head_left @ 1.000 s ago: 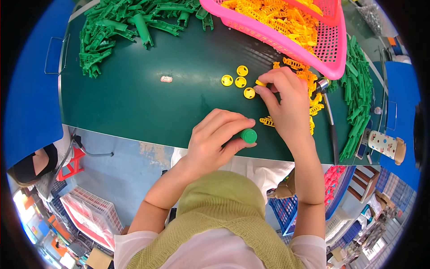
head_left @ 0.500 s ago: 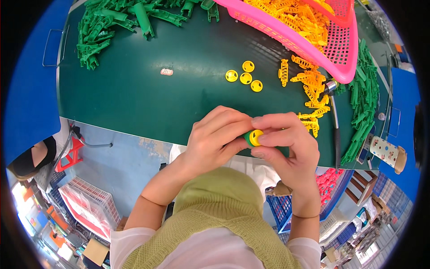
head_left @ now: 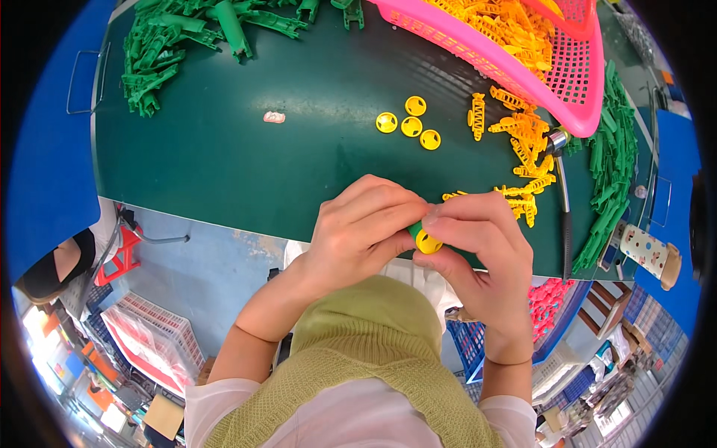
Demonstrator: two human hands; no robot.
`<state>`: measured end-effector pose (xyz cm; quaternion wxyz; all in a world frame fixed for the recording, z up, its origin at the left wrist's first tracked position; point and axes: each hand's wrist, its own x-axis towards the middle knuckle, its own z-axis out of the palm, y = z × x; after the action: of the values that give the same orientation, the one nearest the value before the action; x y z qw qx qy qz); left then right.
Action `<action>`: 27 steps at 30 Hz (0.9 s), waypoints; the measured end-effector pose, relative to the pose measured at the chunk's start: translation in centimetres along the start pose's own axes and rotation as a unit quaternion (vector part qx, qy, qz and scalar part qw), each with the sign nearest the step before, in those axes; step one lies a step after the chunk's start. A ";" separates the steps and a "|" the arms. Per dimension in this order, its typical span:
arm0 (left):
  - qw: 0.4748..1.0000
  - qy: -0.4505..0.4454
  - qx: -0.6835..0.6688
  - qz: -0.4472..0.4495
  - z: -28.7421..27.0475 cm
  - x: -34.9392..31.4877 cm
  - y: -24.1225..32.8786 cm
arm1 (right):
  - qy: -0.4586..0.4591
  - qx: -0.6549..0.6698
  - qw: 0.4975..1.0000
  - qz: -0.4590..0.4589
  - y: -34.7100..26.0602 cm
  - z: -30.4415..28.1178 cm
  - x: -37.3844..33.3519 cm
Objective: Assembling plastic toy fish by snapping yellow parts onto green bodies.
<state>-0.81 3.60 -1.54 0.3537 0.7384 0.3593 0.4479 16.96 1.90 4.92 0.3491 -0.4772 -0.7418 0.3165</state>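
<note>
Close to the table's near edge, my left hand is closed around a green plastic tube, most of it hidden by the fingers. A round yellow cap sits at the tube's right end. My right hand pinches at this cap, thumb below and forefinger above. Beyond the hands lie several loose yellow caps with dark cut-outs. Ribbed yellow-orange plastic pieces are scattered to their right, one of them just behind my right fingers.
A pink perforated basket of yellow pieces stands at the far right. A hammer lies on the dark green table. Green half-tubes are heaped at the far left and right edge. A small pale tag lies mid-table.
The yellow cap has tilted and dropped slightly, showing more of its face toward me. My right fingers have shifted on it. My left hand has stayed nearly in place.
</note>
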 end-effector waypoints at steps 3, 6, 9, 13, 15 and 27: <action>1.000 0.003 0.011 -0.003 0.0 -0.1 0.0 | -0.009 -0.039 0.999 -0.014 -0.4 -0.1 0.2; 1.000 -0.001 0.003 -0.001 -0.1 -0.1 -0.1 | -0.004 -0.059 0.998 -0.022 -0.5 0.0 0.2; 1.000 -0.027 -0.001 0.011 -0.3 -0.1 -0.2 | -0.002 -0.027 1.000 -0.015 -0.3 0.0 0.3; 0.999 -0.040 0.001 0.016 -0.5 -0.1 -0.2 | 0.000 -0.025 0.999 -0.026 0.0 0.1 0.2; 0.999 -0.042 0.001 0.020 -0.5 0.0 -0.1 | 0.010 -0.006 0.999 -0.039 0.2 0.3 0.1; 0.999 -0.035 -0.002 0.016 -0.6 -0.2 0.1 | -0.002 0.020 0.999 -0.036 0.9 0.5 -0.4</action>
<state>-1.41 3.52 -1.33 0.3596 0.7587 0.3338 0.4285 17.07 1.77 3.85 0.3679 -0.4427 -0.7527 0.3196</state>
